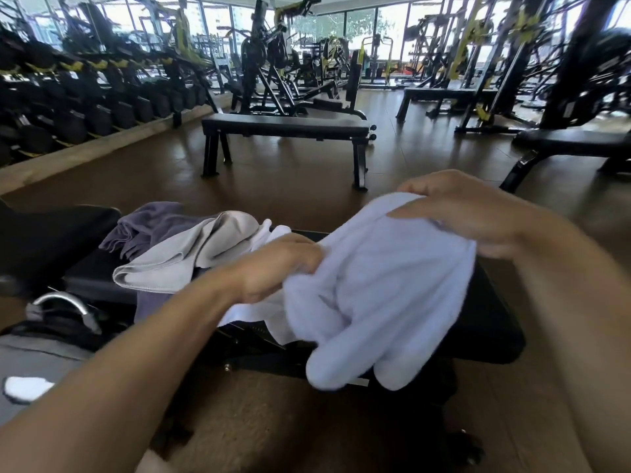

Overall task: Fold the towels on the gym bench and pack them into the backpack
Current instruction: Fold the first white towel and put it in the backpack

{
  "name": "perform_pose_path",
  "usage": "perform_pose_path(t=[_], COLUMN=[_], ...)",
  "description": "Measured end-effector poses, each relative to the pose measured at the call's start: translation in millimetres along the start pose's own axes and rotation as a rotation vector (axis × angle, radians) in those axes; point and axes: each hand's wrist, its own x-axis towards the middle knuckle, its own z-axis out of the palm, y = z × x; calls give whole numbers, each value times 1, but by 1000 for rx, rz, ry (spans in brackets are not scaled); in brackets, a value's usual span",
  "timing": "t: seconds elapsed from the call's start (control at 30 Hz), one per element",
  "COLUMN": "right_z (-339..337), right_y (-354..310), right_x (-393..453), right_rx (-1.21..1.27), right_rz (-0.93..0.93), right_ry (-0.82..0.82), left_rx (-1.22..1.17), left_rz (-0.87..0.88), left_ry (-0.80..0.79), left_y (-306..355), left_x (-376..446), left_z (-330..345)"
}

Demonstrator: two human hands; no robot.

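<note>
Above the black padded gym bench (491, 322), both hands hold a soft white terry towel (379, 288) bunched in mid-air. Left hand (276, 268) has fingers curled, pinching its left edge; right hand (471, 213) pinches the top edge. Left of them on the bench lie a crumpled light grey towel (191, 254) and a purple one (150, 227). The grey backpack (51, 353) sits beside the bench's left end (partly visible). Risk: the hanging folds may brush the floor or fold unevenly.
</note>
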Motion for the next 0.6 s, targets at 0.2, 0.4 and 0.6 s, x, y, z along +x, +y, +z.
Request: perform_pose_path(t=[0.2,0.4,0.6], right_z=[-41,-59,-71], right_y=[1,75,145], right_x=[-34,-3,4], right_rx=[-408,-805,-814], right_rz=[231,441,452], right_ry=[-359,2,465], left_rx=[456,870,1048], left_rz=[-140,18,-196], left_ry=[-54,433,206], left_y=[-1,-38,-75], left_x=[-4,30,53], left_z=[-34,-44,-84])
